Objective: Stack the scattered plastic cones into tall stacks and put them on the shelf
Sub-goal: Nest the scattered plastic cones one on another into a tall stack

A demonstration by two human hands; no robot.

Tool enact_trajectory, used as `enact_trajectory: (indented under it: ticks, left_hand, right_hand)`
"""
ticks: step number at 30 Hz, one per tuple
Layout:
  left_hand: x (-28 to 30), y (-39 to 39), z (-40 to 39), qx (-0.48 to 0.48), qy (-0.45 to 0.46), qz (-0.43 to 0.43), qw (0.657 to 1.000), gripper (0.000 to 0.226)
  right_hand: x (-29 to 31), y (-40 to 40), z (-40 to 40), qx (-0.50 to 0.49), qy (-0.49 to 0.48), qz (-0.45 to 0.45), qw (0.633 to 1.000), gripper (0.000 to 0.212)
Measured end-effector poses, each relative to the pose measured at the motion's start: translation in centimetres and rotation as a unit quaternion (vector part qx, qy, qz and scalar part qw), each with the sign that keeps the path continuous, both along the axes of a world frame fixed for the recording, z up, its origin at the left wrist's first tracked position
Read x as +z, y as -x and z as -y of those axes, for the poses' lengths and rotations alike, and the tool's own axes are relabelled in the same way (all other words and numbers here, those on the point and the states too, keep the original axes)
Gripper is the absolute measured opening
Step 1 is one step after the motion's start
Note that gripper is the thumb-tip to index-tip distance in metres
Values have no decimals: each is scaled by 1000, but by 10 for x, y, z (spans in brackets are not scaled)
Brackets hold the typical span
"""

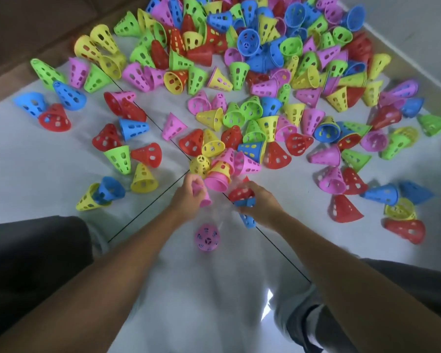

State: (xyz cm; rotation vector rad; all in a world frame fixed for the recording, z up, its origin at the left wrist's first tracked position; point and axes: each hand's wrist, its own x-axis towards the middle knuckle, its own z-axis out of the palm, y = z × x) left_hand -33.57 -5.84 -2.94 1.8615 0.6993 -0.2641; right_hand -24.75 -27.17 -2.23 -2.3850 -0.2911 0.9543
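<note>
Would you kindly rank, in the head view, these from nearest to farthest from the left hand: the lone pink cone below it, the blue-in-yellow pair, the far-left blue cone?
From the left hand:
1. Lone pink cone, just below.
2. Blue-in-yellow pair, leftward.
3. Far-left blue cone, upper left.

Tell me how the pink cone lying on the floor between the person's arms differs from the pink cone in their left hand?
The loose pink cone lies alone on the pale floor, untouched, its narrow capped tip pointing toward the camera. The held pink cone is gripped by the left hand, whose fingers hide most of it, so only part shows beyond the fingers. Both are pink plastic; the loose one shows holes.
</note>
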Motion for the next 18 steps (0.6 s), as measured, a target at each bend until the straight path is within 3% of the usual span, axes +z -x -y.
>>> enact_trajectory:
  ticks: [5,10,18]
  left_hand:
    - [25,27,16,46,45,48,997,63]
    - [28,55,26,4,-43,56,997,38]
    - [30,82,29,-139,-54,42,988,45]
  right_hand:
    - [18,-14,6,-91,-49,-46,994,50]
    - [31,-7,10,-153,-123,-49,979,47]
    - [71,13,23,-137,-156,-126,970,54]
